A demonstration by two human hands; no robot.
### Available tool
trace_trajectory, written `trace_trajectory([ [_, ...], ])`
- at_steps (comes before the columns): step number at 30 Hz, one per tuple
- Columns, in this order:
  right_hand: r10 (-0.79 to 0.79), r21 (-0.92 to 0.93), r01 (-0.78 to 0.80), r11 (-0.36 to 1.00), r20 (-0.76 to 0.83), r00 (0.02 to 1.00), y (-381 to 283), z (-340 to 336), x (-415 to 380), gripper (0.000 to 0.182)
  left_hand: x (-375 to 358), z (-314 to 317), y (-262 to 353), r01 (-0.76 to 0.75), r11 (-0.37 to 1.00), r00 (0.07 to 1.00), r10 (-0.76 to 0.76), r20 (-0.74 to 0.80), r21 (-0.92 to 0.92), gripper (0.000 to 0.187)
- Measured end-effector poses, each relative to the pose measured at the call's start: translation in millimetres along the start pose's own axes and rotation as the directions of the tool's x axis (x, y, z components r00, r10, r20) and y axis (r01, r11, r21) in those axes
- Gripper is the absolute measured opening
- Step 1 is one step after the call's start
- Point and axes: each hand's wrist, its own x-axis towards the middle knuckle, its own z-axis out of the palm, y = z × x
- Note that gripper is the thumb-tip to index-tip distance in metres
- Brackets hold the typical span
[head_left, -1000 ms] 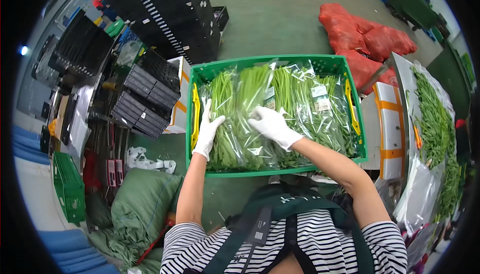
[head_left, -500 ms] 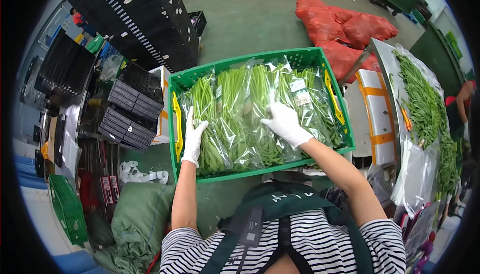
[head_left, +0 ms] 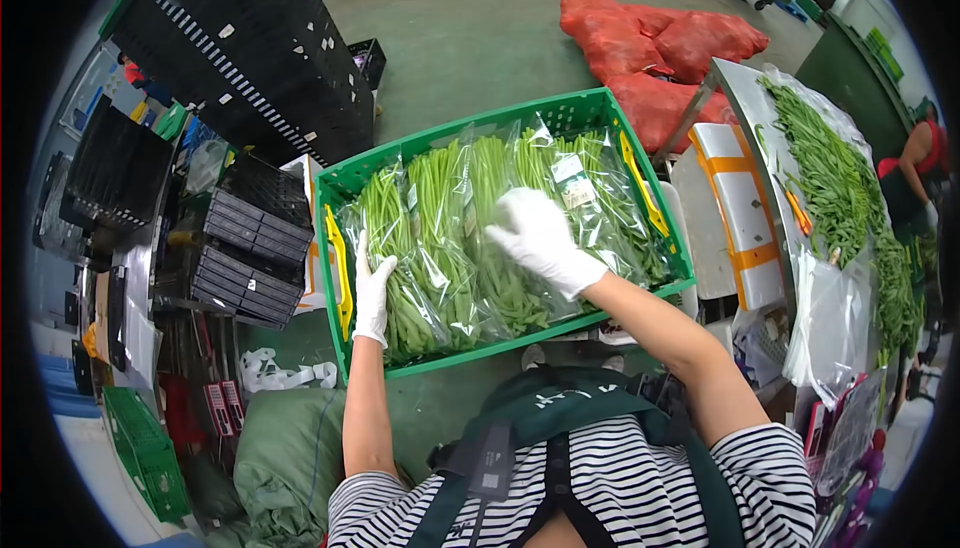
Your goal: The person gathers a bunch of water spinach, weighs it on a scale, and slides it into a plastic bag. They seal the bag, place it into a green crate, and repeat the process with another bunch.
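A green plastic crate (head_left: 582,114) with yellow side handles is filled with a row of clear bags of long leafy greens (head_left: 432,218). My left hand (head_left: 371,296), in a white glove, lies along the left end of the row, fingers stretched and thumb apart, against the leftmost bag (head_left: 383,210). Over the middle bags is my right hand (head_left: 545,244), also gloved in white, its thumb apart from slightly blurred fingers and nothing in its grasp. Just beyond it, one bag carries a white and green label (head_left: 574,184).
Red mesh sacks (head_left: 640,48) lie on the floor ahead. To the right, a metal table (head_left: 745,98) holds loose greens (head_left: 825,163), orange-handled scissors (head_left: 799,213) and plastic bags (head_left: 835,318). Black crates (head_left: 250,38) are stacked at left; a person (head_left: 920,153) stands far right.
My right hand has lifted and drawn left from the bags, fingers more curled. The left hand stays at the left end. The view has shifted, so the crate appears slightly left and more tilted.
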Motion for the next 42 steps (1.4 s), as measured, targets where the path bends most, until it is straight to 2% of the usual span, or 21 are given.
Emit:
trace_trajectory([
  [1,-0.07,-0.068,0.06,0.996,-0.158,0.985,10.4,-11.1,-4.1,0.039,-0.6,0.3,1.2,0.007,1.0,1.0,-0.007,0.008,-0.022,0.074],
  [3,0.073,-0.281,-0.12,0.952,-0.173,0.982,39.0,-32.2,-15.8,0.057,-0.9,0.9,-0.1,-0.024,0.999,1.0,0.024,-0.013,0.025,0.072],
  [5,0.336,-0.445,-0.365,0.818,-0.144,0.931,58.3,-31.7,-32.5,0.058,-1.1,3.0,1.4,-0.034,0.998,0.999,0.035,-0.015,0.06,0.073],
  [7,0.439,-0.271,-0.417,0.867,0.021,0.898,61.9,-31.4,-39.3,0.049,-0.8,3.4,0.7,-0.045,0.996,0.999,0.046,-0.011,0.075,0.073],
  [9,0.435,-0.145,-0.424,0.894,0.061,0.898,69.0,-9.9,-42.1,0.033,-0.5,2.5,0.2,-0.057,0.994,0.998,0.058,-0.004,0.096,0.073],
  [11,0.262,-0.096,-0.265,0.959,-0.044,0.964,47.6,4.1,-32.2,0.017,-1.2,3.6,2.8,-0.037,0.998,0.999,0.037,0.002,0.052,0.072],
  [15,0.13,0.003,-0.13,0.992,-0.059,0.99,20.5,17.3,-18.4,0.012,0.2,2.1,-1.1,-0.035,0.997,0.999,0.035,-0.006,0.072,0.071],
  [17,0.14,-0.015,-0.141,0.99,-0.035,0.989,22.6,18.2,-19.9,0.013,-2.1,4.6,0.7,-0.031,0.999,1.0,0.031,0.004,0.039,0.071],
  [20,0.147,0.031,-0.146,0.989,-0.056,0.988,28.6,14.8,-25.0,0.014,1.1,3.3,-4.8,-0.056,0.994,0.998,0.058,-0.021,0.089,0.071],
  [22,0.198,0.098,-0.192,0.976,-0.046,0.979,35.5,6.1,-30.7,0.016,3.7,2.1,-9.0,-0.068,0.992,0.997,0.07,-0.016,0.108,0.071],
  [25,0.413,0.081,-0.439,0.895,0.223,0.883,46.6,-39.3,-32.7,0.028,1.9,5.4,-4.5,-0.073,0.992,0.997,0.074,-0.011,0.102,0.071],
  [27,0.37,-0.071,-0.378,0.923,-0.109,0.923,68.0,-55.5,-43.5,0.043,0.5,7.6,-1.2,-0.094,0.986,0.996,0.095,0.003,0.136,0.071],
  [29,0.364,-0.413,-0.446,0.794,-0.264,0.893,116.5,-53.6,-61.2,0.061,-0.6,8.5,-2.0,-0.104,0.986,0.994,0.105,0.004,0.133,0.071],
  [30,0.381,-0.518,-0.488,0.703,-0.305,0.873,135.1,-42.2,-70.7,0.071,-0.2,9.4,-3.0,-0.123,0.979,0.992,0.126,-0.007,0.164,0.072],
  [31,0.384,-0.519,-0.494,0.698,-0.312,0.869,133.7,-45.6,-69.2,0.071,0.7,10.2,-4.1,-0.142,0.97,0.989,0.148,-0.013,0.195,0.072],
  [33,0.704,-0.207,-0.692,0.691,-0.023,0.71,121.8,-50.2,-57.6,0.068,2.7,8.8,-8.0,-0.151,0.966,0.988,0.156,-0.008,0.209,0.073],
  [36,0.542,-0.142,-0.542,0.828,-0.045,0.839,104.4,-23.9,-45.8,0.053,4.8,6.0,-12.4,-0.133,0.976,0.991,0.136,-0.004,0.172,0.072],
  [37,0.396,-0.131,-0.411,0.902,-0.123,0.91,96.2,-13.1,-44.9,0.047,5.0,5.6,-14.7,-0.125,0.98,0.992,0.128,-0.008,0.154,0.072],
  [39,0.314,-0.113,-0.328,0.938,-0.128,0.941,78.7,-8.0,-38.6,0.042,5.1,8.1,-12.4,-0.106,0.99,0.994,0.105,0.017,0.088,0.071],
  [42,0.356,-0.11,-0.361,0.926,-0.062,0.932,75.9,-19.2,-37.4,0.042,10.6,4.7,-20.8,-0.126,0.98,0.992,0.125,0.019,0.154,0.071],
])
